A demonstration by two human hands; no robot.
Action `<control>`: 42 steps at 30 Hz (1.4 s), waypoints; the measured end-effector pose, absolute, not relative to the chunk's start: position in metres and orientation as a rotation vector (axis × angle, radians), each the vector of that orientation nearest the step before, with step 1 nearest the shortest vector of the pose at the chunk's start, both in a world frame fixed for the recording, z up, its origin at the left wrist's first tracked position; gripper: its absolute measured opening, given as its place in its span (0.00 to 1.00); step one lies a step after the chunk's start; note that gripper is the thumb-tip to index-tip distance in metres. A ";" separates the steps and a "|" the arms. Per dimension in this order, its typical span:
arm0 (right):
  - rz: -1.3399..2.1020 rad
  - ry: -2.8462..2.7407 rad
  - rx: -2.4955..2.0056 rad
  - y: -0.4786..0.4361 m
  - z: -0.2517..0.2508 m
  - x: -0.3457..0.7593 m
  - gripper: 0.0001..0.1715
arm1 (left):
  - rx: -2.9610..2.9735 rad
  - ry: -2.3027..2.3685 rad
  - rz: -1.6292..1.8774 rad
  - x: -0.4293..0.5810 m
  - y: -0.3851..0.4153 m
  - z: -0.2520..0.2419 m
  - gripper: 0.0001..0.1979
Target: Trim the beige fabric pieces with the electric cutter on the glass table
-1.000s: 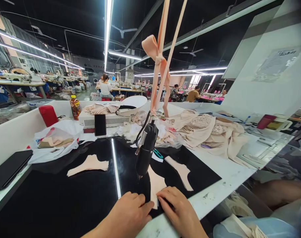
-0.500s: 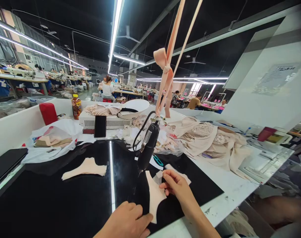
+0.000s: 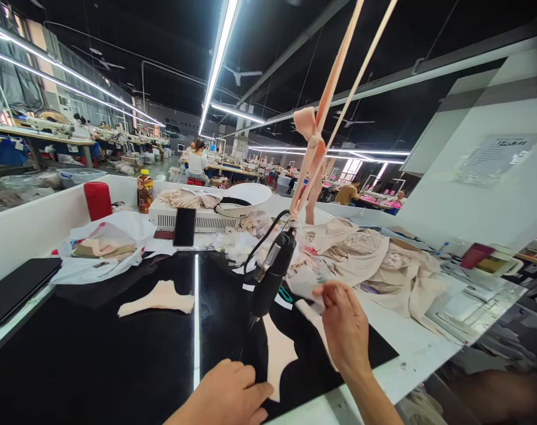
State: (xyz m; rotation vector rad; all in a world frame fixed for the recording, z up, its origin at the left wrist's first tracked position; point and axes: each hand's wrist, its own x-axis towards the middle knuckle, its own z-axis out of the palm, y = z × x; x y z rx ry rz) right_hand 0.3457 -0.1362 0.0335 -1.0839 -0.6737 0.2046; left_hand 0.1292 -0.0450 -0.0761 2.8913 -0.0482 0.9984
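Note:
My left hand (image 3: 231, 392) rests at the front of the black work surface (image 3: 118, 360), its fingers curled and pressing the lower tip of a beige fabric piece (image 3: 278, 354). To the right, my raised right hand (image 3: 346, 327) pinches a thin, whitish, translucent piece (image 3: 304, 285); its outline is blurred. Partly behind that hand lies a second pale strip (image 3: 315, 319). A black corded hand tool (image 3: 272, 274) hangs tilted from a knotted peach strap (image 3: 313, 141), its tip just above the fabric piece. Another curved beige fabric piece (image 3: 160, 298) lies flat at the left.
Teal snips (image 3: 285, 294) lie behind the tool. A heap of beige garments (image 3: 361, 248) covers the back right. Along the back are a phone (image 3: 184, 226), a white box (image 3: 162, 221), a bottle (image 3: 145, 192) and a plastic bag (image 3: 136, 230). A black tablet-like slab (image 3: 23, 289) lies far left.
My right hand has lifted up and right, away from the fabric piece, with the whitish translucent piece in its fingers. My left hand stays on the fabric's lower tip. The view has shifted slightly.

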 end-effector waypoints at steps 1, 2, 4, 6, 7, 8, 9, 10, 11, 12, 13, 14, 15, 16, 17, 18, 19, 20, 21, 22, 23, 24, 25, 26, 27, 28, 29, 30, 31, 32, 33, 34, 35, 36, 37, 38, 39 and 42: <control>0.240 -0.693 -1.094 -0.145 0.033 0.335 0.21 | 2.851 -0.029 0.892 0.127 -0.045 -0.071 0.09; 0.274 -0.705 -1.107 -0.154 0.032 0.325 0.21 | 2.780 0.010 0.772 0.124 -0.044 -0.064 0.11; 0.334 -0.715 -1.134 -0.170 0.028 0.304 0.22 | 2.522 0.133 0.541 0.119 -0.043 -0.047 0.12; 0.408 -0.712 -1.152 -0.180 0.022 0.286 0.23 | 2.182 0.299 0.425 0.117 -0.041 -0.032 0.14; 0.466 -0.711 -1.148 -0.183 0.019 0.279 0.24 | 2.034 0.347 0.413 0.117 -0.040 -0.026 0.17; 0.525 -0.714 -1.136 -0.184 0.015 0.272 0.25 | 1.908 0.363 0.413 0.118 -0.039 -0.022 0.20; 0.585 -0.721 -1.119 -0.185 0.012 0.266 0.26 | 1.796 0.357 0.413 0.119 -0.038 -0.019 0.24; 0.636 -0.731 -1.102 -0.186 0.009 0.261 0.26 | 1.697 0.342 0.411 0.121 -0.038 -0.017 0.27; 0.674 -0.742 -1.092 -0.185 0.006 0.256 0.27 | 1.612 0.329 0.398 0.121 -0.038 -0.016 0.28; 0.703 -0.753 -1.091 -0.184 0.003 0.252 0.27 | 1.544 0.326 0.379 0.122 -0.039 -0.016 0.29; 0.726 -0.764 -1.096 -0.184 0.001 0.247 0.28 | 1.493 0.335 0.358 0.121 -0.039 -0.015 0.29; 0.744 -0.771 -1.106 -0.183 0.000 0.243 0.28 | 1.457 0.345 0.337 0.119 -0.040 -0.014 0.29; 0.759 -0.777 -1.120 -0.182 -0.001 0.240 0.29 | 1.434 0.356 0.321 0.116 -0.040 -0.012 0.29; 0.769 -0.776 -1.138 -0.180 -0.002 0.236 0.29 | 1.419 0.368 0.310 0.112 -0.041 -0.009 0.28; 0.774 -0.765 -1.154 -0.179 -0.002 0.234 0.28 | 1.400 0.384 0.300 0.107 -0.041 -0.006 0.27; 0.776 -0.746 -1.168 -0.178 -0.002 0.232 0.26 | 1.386 0.403 0.294 0.102 -0.040 -0.002 0.26; 0.777 -0.722 -1.181 -0.176 -0.002 0.230 0.25 | 1.376 0.426 0.293 0.097 -0.039 0.001 0.25; 0.783 -0.704 -1.195 -0.174 -0.003 0.230 0.25 | 1.372 0.450 0.295 0.091 -0.037 0.004 0.24; 0.798 -0.697 -1.211 -0.173 -0.004 0.230 0.27 | 1.371 0.471 0.298 0.085 -0.034 0.006 0.23; 0.820 -0.706 -1.234 -0.171 -0.005 0.231 0.29 | 1.376 0.488 0.301 0.080 -0.031 0.007 0.23; 0.848 -0.730 -1.267 -0.170 -0.008 0.232 0.31 | 1.382 0.502 0.305 0.075 -0.028 0.007 0.23; 0.875 -0.762 -1.310 -0.169 -0.011 0.233 0.31 | 1.388 0.515 0.310 0.070 -0.025 0.006 0.23; 0.899 -0.793 -1.355 -0.168 -0.014 0.235 0.30 | 1.393 0.528 0.314 0.066 -0.022 0.006 0.23; 0.916 -0.820 -1.395 -0.167 -0.018 0.236 0.29 | 1.399 0.542 0.318 0.061 -0.019 0.005 0.22; 0.924 -0.840 -1.432 -0.166 -0.021 0.236 0.28 | 1.405 0.558 0.321 0.057 -0.017 0.005 0.22; 0.925 -0.855 -1.463 -0.165 -0.024 0.236 0.27 | 1.412 0.576 0.320 0.053 -0.015 0.006 0.22; 0.924 -0.867 -1.486 -0.164 -0.027 0.236 0.26 | 1.418 0.594 0.316 0.049 -0.013 0.007 0.22; 0.922 -0.880 -1.497 -0.163 -0.029 0.235 0.24 | 1.426 0.613 0.311 0.045 -0.012 0.009 0.21; 0.920 -0.892 -1.500 -0.161 -0.031 0.234 0.23 | 1.434 0.630 0.305 0.042 -0.011 0.011 0.20; 0.921 -0.902 -1.496 -0.160 -0.032 0.233 0.23 | 1.441 0.647 0.300 0.039 -0.010 0.013 0.20; 0.926 -0.907 -1.487 -0.158 -0.033 0.231 0.22 | 1.450 0.661 0.296 0.036 -0.009 0.015 0.19; 0.934 -0.908 -1.476 -0.156 -0.033 0.229 0.22 | 1.460 0.674 0.295 0.034 -0.008 0.017 0.18; 0.940 -0.903 -1.469 -0.155 -0.034 0.227 0.22 | 1.469 0.686 0.295 0.032 -0.007 0.018 0.17; 0.944 -0.896 -1.469 -0.153 -0.034 0.225 0.22 | 1.478 0.698 0.296 0.031 -0.006 0.018 0.17; 0.944 -0.891 -1.478 -0.152 -0.035 0.223 0.22 | 1.486 0.710 0.297 0.029 -0.005 0.017 0.16; 0.941 -0.893 -1.492 -0.150 -0.035 0.222 0.21 | 1.493 0.722 0.300 0.028 -0.004 0.017 0.15; 0.935 -0.903 -1.512 -0.149 -0.035 0.221 0.20 | 1.498 0.734 0.303 0.027 -0.002 0.016 0.14; 0.909 -0.959 -1.575 -0.147 -0.035 0.219 0.18 | 1.506 0.768 0.307 0.026 0.001 0.011 0.12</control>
